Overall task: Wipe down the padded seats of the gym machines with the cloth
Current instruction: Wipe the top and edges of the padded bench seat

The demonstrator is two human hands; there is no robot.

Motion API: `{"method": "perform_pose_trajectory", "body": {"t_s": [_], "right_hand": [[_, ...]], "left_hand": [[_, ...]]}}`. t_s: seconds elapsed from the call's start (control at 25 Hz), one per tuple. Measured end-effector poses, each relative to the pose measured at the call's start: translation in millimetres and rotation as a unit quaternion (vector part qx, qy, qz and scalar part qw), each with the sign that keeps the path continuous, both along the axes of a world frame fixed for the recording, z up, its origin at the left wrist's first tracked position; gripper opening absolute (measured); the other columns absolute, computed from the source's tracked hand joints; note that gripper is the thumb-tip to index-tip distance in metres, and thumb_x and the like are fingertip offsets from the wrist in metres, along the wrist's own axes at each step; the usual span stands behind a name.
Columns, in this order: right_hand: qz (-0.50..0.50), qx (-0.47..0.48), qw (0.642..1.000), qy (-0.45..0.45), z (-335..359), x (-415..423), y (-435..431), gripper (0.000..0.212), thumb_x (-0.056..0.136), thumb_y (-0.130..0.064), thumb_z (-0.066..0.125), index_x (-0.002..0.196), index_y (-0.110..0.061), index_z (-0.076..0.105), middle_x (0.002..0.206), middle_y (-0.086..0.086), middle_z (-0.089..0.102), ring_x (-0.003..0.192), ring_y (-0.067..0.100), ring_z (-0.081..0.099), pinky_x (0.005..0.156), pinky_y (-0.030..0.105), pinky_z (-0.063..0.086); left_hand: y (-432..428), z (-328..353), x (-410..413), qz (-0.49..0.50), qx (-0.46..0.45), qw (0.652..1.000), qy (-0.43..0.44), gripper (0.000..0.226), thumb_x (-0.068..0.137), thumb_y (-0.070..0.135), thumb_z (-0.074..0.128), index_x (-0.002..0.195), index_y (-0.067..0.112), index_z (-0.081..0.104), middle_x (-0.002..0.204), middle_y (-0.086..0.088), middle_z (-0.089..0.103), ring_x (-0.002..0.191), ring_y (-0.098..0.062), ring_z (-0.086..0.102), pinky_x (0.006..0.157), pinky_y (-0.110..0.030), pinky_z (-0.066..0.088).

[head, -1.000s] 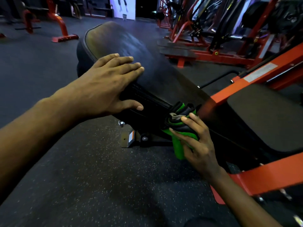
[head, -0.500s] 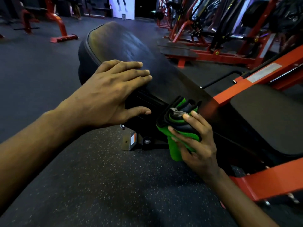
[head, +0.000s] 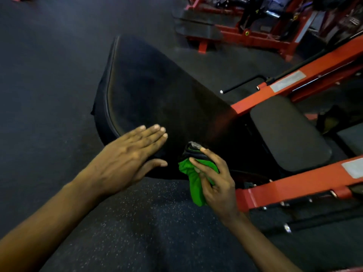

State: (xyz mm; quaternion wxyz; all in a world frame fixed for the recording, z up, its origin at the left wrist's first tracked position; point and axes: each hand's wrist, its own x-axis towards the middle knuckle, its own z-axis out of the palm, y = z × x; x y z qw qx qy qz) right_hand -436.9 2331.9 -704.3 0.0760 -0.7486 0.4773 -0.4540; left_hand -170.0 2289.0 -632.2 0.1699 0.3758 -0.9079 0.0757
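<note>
Above the dark speckled gym floor (head: pixel 49 99), the long black padded seat (head: pixel 157 91) runs lengthwise away from the person, whose left hand (head: pixel 129 156) lies flat, fingers straight, on its near end, the right hand (head: pixel 215 183) just beside it clutching the bunched green cloth (head: pixel 196 193) at that edge.

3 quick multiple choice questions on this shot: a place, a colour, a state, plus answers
1. Where is the bunched green-and-black cloth? A on the floor; B in the right hand, at the large black padded seat's near edge; C draped over a barbell.
2. What colour is the machine's steel frame? A blue; B yellow; C orange-red.
3. How is the left hand? A clenched; B flat, fingers straight; C pinching the cloth.
Answers: 1 B, fingers curl round it; 2 C, beams beside the seat; 3 B, fingers lie extended over the seat.
</note>
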Motion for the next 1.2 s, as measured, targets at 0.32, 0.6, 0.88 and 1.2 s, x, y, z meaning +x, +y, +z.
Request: {"method": "perform_pose_trajectory", "body": {"t_s": [0.32,0.6,0.88,1.2], "right_hand": [[-0.137,0.192,0.962,-0.140,143.2,75.2,14.9,0.033,0.095,-0.003,0.065,0.116,-0.027,0.072,0.129,0.001,0.063,0.123,0.006,0.058,0.107,0.024,0.043],[-0.230,0.286,0.904,-0.218,262.7,117.0,-7.1,0.022,0.096,-0.011,0.066,0.114,-0.020,0.076,0.124,0.003,0.065,0.114,0.015,0.062,0.097,0.006,0.040],[-0.265,0.356,0.873,-0.204,244.6,135.3,-55.4,0.026,0.098,-0.018,0.063,0.122,-0.022,0.073,0.136,0.002,0.057,0.122,0.016,0.057,0.095,0.011,0.038],[-0.262,0.417,0.862,-0.121,148.9,191.2,-81.6,0.039,0.095,-0.038,0.062,0.134,-0.030,0.062,0.152,0.000,0.043,0.140,0.024,0.040,0.115,0.039,0.035]], "left_hand": [[27.6,124.8,25.5,0.056,0.269,0.956,0.104,0.061,0.098,0.050,0.034,0.132,0.009,0.063,0.134,-0.008,0.064,0.130,-0.022,0.056,0.112,-0.029,0.036],[3.3,257.8,87.9,0.102,0.340,0.928,0.109,0.031,0.105,0.030,0.047,0.098,0.011,0.071,0.091,-0.004,0.072,0.085,-0.023,0.066,0.078,-0.038,0.049],[-94.0,236.6,78.0,0.068,0.344,0.937,0.006,0.041,0.102,0.024,0.050,0.138,0.004,0.056,0.144,-0.016,0.054,0.135,-0.029,0.049,0.116,-0.039,0.036],[-214.0,142.4,95.5,0.014,0.335,0.918,-0.213,0.057,0.109,0.032,0.027,0.160,0.013,0.009,0.167,-0.010,0.004,0.154,-0.025,0.002,0.123,-0.037,0.000]]}}
